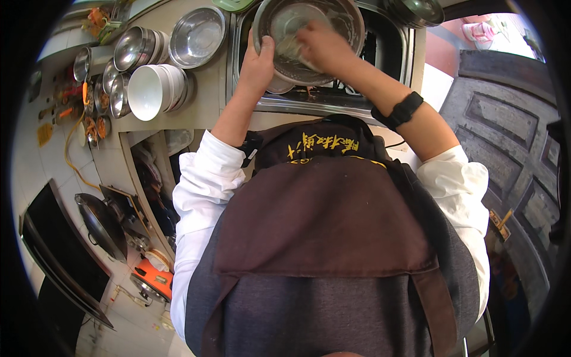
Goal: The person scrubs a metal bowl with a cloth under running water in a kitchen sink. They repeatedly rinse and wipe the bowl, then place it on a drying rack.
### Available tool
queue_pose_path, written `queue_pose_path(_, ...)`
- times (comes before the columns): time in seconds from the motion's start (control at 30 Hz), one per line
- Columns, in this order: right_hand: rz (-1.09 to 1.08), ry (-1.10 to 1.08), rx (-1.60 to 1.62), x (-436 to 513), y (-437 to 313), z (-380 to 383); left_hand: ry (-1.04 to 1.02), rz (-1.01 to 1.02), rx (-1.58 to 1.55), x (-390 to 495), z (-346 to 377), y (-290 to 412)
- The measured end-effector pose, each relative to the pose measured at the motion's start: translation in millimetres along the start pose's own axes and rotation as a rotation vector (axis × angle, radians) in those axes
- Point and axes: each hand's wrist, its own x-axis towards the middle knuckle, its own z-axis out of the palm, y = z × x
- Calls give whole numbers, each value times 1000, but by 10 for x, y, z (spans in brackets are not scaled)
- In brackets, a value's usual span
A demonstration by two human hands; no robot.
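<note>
A large stainless steel basin (354,53) is tilted over the sink (388,58), with whitish suds streaking its inner wall. My left hand (262,56) grips its left rim, thumb on the inner side. Inside the basin my right hand (328,49) is blurred by motion, its fingers curled over a pale yellowish scrubber (289,48); blur hides its exact kind. Under the basin's lower left edge, part of another bowl (280,85) shows in the sink.
Left of the sink stand an empty metal basin (197,38), stacked white bowls (147,93) and steel bowls (129,49). A dark wok (100,227) is farther along the counter. More bowls (419,11) sit at the sink's far right corner, near a panelled door (495,129).
</note>
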Motion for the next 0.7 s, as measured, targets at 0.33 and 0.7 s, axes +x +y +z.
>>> queue_pose_path(0.33, 167, 288, -71, 173, 7, -80, -38, 96, 64, -38, 118, -18)
queue_pose_path(0.7, 10, -92, 533, 60, -101, 224, 72, -195, -116, 181, -49, -351)
